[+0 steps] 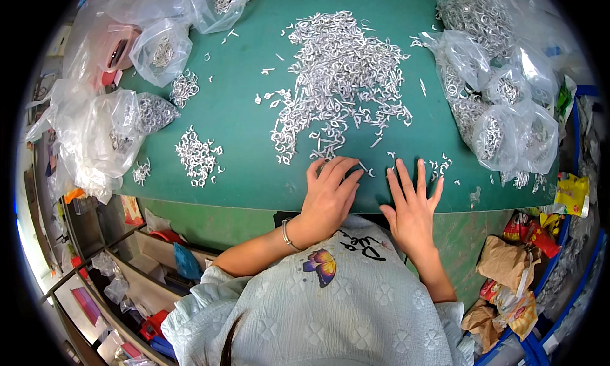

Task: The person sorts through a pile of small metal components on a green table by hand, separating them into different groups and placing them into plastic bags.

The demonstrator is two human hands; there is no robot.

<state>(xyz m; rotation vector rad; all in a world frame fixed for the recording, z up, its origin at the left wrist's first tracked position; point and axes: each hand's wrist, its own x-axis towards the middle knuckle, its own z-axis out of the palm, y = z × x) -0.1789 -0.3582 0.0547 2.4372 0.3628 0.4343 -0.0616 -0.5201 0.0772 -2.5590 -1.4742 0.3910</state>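
A large heap of small silvery-white hook- and ring-shaped metal pieces (343,61) lies on the green table. At its near edge my left hand (328,197) rests palm down, its fingers bent and a little apart, the tips at the closest loose pieces. What lies under those fingertips is hidden, and I see nothing held. My right hand (413,208) lies to the right with fingers spread, near the table's front edge. Just past its fingertips is a small scatter of pieces (440,166). One curved piece (371,173) sits between the two hands.
Smaller piles (198,156) of similar pieces lie on the left of the green table (248,175). Clear plastic bags (105,137) stand along the left side, and more filled bags (492,131) along the right. Drawers (146,264) are below left; paper packages (505,264) below right.
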